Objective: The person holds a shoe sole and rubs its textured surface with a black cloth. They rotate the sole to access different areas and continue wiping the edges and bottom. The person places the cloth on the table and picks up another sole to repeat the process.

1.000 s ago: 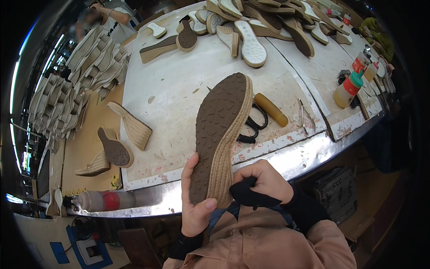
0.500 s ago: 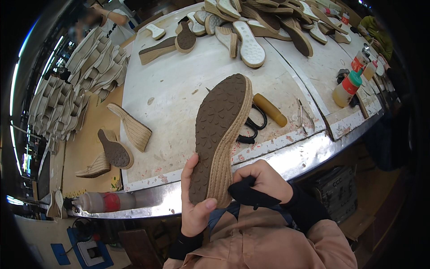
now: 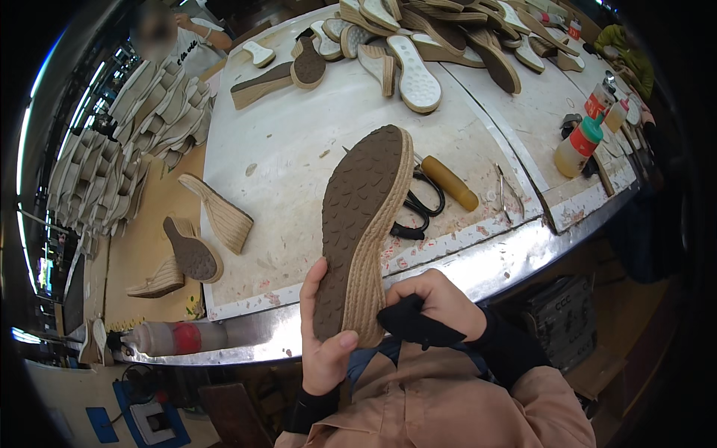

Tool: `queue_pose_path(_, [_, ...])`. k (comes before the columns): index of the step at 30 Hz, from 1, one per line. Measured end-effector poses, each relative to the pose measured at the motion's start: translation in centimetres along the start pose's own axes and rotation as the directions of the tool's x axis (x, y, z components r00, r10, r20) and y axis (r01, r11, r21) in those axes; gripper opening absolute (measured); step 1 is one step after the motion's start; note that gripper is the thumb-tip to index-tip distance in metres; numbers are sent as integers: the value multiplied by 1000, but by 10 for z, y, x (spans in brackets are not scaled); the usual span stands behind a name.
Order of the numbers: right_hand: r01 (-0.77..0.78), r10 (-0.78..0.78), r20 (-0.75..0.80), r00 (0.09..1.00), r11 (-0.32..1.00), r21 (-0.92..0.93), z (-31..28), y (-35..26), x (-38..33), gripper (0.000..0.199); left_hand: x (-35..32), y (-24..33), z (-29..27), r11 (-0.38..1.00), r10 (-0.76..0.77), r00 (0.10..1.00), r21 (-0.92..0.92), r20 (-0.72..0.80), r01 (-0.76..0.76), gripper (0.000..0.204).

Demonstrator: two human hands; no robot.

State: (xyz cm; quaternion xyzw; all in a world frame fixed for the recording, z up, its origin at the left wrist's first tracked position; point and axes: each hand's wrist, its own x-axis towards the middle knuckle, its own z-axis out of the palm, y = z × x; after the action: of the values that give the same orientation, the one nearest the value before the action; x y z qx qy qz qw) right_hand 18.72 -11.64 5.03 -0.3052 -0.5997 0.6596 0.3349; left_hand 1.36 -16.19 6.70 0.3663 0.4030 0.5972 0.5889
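A wedge shoe sole with a dark brown patterned tread and a braided, rope-like side stands tilted in front of me, its toe end pointing up. My left hand is closed around its heel end, fingers along the left edge and thumb across the near end. A black cloth is pinched in my right hand, and it touches the rope-like side of the heel. Just beyond the sole lie black-handled scissors, partly hidden by it, beside a yellow-brown cylinder.
More wedge soles are heaped at the far side of the white table. Stacked pale soles stand at the left. Tweezers and a green-capped bottle are on the right. A grey bottle lies at the front-left edge.
The sole has turned slightly, showing more of its braided side, and moved a little left. Both hands keep their hold. A person in white at the far left has shifted.
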Motion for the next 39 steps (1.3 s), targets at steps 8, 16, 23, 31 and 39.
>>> queue_pose_path(8, [82,-60,-96,994,965,249,-7,6,1,20,1,-2,-5,977,113,991,-173,-73,-124,92])
queue_pose_path(16, [77,-62,-51,997,912,403,-12,-5,-4,25,4,-4,-16,923,167,985,-344,-38,-170,85])
queue_pose_path(23, [-214,54,229,972,605,767,-5,-13,-6,21,2,-3,-15,905,178,982,-381,-63,-188,86])
queue_pose_path(31, [4,17,-76,997,964,264,23,-22,1,19,-2,-1,-8,928,239,966,-270,-95,-256,94])
queue_pose_path(39, [118,-118,-113,987,993,-8,25,-22,6,15,-10,-2,-4,942,262,957,-181,-127,-282,100])
